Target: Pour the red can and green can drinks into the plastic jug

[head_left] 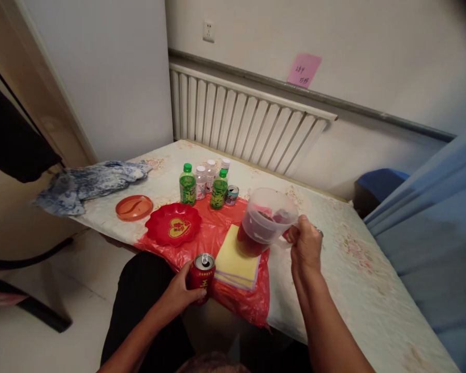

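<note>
Head view: the left hand (pixel 180 292) has its fingers curled round a red can (pixel 202 280) at the worktop's (pixel 341 300) near edge. Farther right, the right hand (pixel 306 241) grips a translucent jug (pixel 267 207) by its handle, over a yellow cloth (pixel 233 267). Part-filled with dark liquid (pixel 249 241), the jug is probably heavy, steadiest by that handle; the can's thin sides likely dent.

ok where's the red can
The red can is in the left hand, low and just left of centre in the head view, left of the yellow cloth.
</note>
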`<state>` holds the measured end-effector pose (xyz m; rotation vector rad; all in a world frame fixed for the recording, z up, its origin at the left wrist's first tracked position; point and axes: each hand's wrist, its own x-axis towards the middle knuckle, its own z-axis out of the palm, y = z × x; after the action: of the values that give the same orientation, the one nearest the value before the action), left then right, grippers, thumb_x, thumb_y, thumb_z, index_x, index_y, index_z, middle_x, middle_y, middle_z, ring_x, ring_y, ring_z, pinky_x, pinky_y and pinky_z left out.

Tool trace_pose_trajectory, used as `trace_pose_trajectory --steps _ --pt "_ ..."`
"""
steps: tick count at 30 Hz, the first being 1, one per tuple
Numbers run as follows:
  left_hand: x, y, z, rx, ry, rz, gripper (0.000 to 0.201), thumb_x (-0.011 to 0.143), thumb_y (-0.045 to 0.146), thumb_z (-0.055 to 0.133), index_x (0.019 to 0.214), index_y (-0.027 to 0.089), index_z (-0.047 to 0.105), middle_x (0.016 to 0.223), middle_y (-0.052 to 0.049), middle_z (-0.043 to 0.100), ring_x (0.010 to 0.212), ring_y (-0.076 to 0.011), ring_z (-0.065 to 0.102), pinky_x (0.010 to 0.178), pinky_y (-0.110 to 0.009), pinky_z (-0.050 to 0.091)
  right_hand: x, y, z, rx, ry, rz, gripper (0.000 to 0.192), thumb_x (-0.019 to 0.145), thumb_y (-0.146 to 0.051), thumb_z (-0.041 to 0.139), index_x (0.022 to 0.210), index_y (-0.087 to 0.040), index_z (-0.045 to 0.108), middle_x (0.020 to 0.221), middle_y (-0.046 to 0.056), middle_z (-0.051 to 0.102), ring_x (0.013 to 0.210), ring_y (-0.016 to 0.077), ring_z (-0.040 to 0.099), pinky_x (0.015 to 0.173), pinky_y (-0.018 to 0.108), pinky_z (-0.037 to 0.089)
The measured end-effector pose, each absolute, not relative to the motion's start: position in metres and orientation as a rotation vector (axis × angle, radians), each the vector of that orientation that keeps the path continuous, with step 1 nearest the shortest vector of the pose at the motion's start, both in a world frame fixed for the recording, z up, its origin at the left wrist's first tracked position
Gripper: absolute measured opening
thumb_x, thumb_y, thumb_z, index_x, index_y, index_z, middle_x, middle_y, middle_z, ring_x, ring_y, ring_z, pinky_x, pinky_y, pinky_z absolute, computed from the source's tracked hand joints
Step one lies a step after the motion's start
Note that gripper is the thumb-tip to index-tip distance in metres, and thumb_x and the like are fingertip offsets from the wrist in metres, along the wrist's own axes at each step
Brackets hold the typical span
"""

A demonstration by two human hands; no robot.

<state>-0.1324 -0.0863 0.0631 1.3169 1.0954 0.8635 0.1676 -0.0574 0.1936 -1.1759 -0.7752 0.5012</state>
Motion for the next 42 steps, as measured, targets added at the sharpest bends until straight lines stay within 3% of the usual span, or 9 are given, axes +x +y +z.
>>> trace_pose_trajectory --steps 8,16,26,42 --pt "-0.134 -0.083 0.064 1.355 1.112 0.863 0.072 0.059 0.030 0.074 0.124 0.014 0.048 0.127 -0.015 0.061 0.119 -0.0348 0.057 0.102 -0.044 0.043 0.177 -0.090 0.256 -1.168 -0.757 0.370 0.040 0.085 -0.040 0.060 0.056 -0.022 0.039 0.047 -0.010 0.031 0.041 0.0072 0.028 0.041 0.023 0.028" --pt "-0.126 -0.073 0.068 1.283 0.967 0.857 0.079 0.060 0.027 0.074 0.131 0.014 0.042 0.130 -0.014 0.060 0.119 -0.0325 0.058 0.101 -0.042 0.045 0.195 -0.118 0.245 -1.414 -0.797 0.357 0.043 0.084 -0.044 0.060 0.054 -0.023 0.038 0.047 -0.008 0.032 0.044 0.0091 0.030 0.044 0.026 0.028" --pt "-0.073 -0.008 0.099 1.428 0.804 0.860 0.077 0.056 0.010 0.070 0.130 0.017 0.049 0.129 -0.009 0.062 0.121 -0.0291 0.056 0.104 -0.039 0.042 0.208 -0.142 0.236 -1.600 -0.876 0.518 0.048 0.083 -0.054 0.060 0.054 -0.023 0.037 0.047 -0.007 0.033 0.045 0.0101 0.028 0.046 0.028 0.026" --pt "-0.034 0.069 0.060 1.513 0.607 0.836 0.077 0.057 0.006 0.070 0.130 0.021 0.051 0.130 -0.007 0.062 0.120 -0.0276 0.056 0.103 -0.039 0.044 0.202 -0.130 0.234 -1.757 -0.885 0.646 0.058 0.077 -0.067 0.062 0.050 -0.022 0.038 0.048 -0.008 0.026 0.047 0.0090 0.023 0.047 0.025 0.019"
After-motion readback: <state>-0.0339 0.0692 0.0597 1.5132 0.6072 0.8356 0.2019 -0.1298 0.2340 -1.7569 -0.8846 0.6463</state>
